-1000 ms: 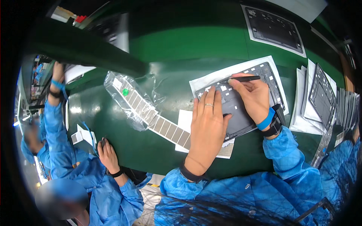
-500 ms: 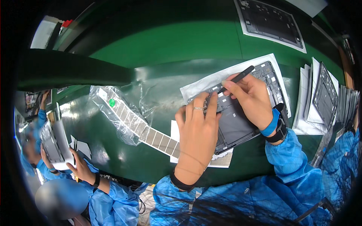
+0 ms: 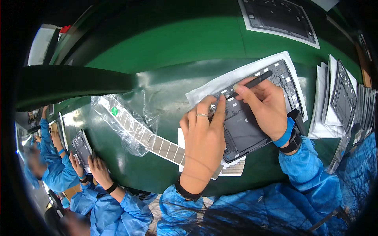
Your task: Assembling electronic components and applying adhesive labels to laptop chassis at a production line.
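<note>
A dark grey tablet-like housing (image 3: 245, 131) lies at a slant on a white sheet (image 3: 199, 94), with several small white pads along its far edge. My right hand (image 3: 267, 108) is closed round black tweezers (image 3: 260, 79), their tip pointing down at the far part of the housing. My left hand (image 3: 204, 137), a ring on one finger, rests over the housing's left end with its fingers stretched. Its index fingertip is right beside the tweezers' tip. Whether a small piece sits at that tip is hidden. A strip of grey rectangular stickers (image 3: 167, 149) runs under my left hand.
Clear plastic film (image 3: 136, 143) with a green dot sticker (image 3: 114, 111) covers the strip's far end. Another housing (image 3: 277, 19) lies far right; several stand stacked with paper (image 3: 344, 96) at right. Co-workers in blue sit left, one handling a housing (image 3: 82, 146).
My hands stay at the same part of the housing, the tweezers' handle tipping slightly to the right. At left, the co-worker's held housing has been lowered toward the table.
</note>
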`<state>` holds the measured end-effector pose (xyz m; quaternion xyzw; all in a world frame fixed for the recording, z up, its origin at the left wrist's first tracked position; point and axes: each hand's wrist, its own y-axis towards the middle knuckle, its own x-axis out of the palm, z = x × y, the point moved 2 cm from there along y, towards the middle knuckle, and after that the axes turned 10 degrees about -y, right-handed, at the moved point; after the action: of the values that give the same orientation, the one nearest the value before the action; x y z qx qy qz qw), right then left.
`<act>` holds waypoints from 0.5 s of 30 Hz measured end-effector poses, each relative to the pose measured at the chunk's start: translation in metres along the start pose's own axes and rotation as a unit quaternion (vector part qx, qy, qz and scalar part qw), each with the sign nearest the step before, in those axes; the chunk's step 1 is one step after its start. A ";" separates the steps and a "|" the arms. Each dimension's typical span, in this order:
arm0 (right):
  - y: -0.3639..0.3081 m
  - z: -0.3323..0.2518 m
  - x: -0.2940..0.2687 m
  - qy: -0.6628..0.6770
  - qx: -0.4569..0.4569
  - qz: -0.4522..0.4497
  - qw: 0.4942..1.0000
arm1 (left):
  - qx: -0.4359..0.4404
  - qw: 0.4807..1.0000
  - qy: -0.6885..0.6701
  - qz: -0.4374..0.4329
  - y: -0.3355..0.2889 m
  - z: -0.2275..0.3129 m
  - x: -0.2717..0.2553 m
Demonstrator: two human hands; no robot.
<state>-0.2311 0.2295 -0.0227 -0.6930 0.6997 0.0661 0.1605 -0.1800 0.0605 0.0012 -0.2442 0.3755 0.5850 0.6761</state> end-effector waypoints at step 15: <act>0.000 -0.001 0.001 -0.004 0.005 0.012 1.000 | -0.019 0.997 -0.070 -0.015 0.001 -0.006 -0.005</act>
<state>-0.2310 0.2284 -0.0216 -0.6831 0.7079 0.0674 0.1665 -0.1825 0.0534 0.0018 -0.2210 0.3120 0.5973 0.7050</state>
